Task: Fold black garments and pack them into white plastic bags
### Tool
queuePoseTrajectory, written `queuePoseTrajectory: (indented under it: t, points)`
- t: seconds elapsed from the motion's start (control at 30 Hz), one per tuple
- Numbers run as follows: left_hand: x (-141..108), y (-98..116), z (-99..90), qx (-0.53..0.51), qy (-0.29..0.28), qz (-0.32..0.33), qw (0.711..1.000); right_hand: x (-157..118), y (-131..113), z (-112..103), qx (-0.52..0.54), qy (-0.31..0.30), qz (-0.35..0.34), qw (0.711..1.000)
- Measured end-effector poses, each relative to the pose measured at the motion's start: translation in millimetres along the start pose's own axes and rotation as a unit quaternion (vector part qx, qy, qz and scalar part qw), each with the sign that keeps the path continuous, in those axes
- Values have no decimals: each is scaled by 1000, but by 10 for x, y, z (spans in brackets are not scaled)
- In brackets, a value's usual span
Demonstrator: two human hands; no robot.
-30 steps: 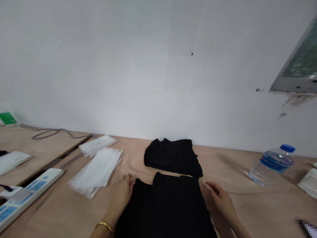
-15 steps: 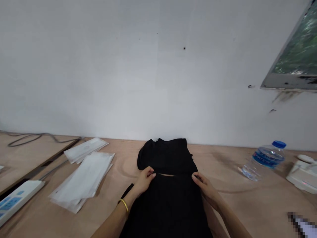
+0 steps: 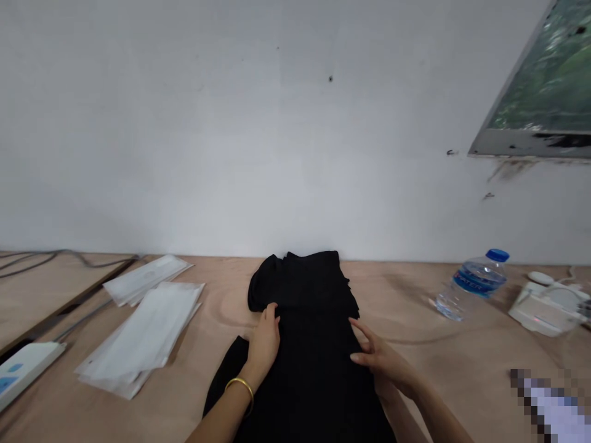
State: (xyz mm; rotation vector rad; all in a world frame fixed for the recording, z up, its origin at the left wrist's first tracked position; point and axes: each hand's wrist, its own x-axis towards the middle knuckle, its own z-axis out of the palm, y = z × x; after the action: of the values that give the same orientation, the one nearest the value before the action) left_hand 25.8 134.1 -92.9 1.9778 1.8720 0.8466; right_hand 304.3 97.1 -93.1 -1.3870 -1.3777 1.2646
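Observation:
Folded black fabric (image 3: 318, 381) lies in front of me on the table and runs back to a black folded stack (image 3: 295, 280) by the wall. My left hand (image 3: 265, 338), with a gold bangle on the wrist, rests along the left edge of the fabric, fingers extended and not pinching. At the right edge is my right hand (image 3: 378, 357), its thumb and fingers apart and touching the cloth lightly. The near end of the fabric runs out of view at the bottom.
Thin white plastic packets (image 3: 143, 338) lie on the left, near a white power strip (image 3: 28, 372) and grey cables (image 3: 83, 261). A water bottle (image 3: 475, 283) lies tilted on the right beside a white device (image 3: 549, 304). A pixelated object (image 3: 549, 406) is at lower right.
Both hands have loosened their pinch on the fabric's far edge. The gap between the front fabric and the back stack has closed. My view has shifted slightly right.

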Motion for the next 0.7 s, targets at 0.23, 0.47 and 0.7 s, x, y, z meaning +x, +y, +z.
queuePoseTrajectory:
  t: [0.23,0.47,0.7]
  points:
    - [0,26,20,77,3,7,997,-152,180,16,-113,60,13,992]
    - [-125,122,-313,100,28,77,992,-455,104,105,-356,133,-55,923]
    - [-870,-96,-781,30,21,69,997,-785,172,686,-459,21,-203,865]
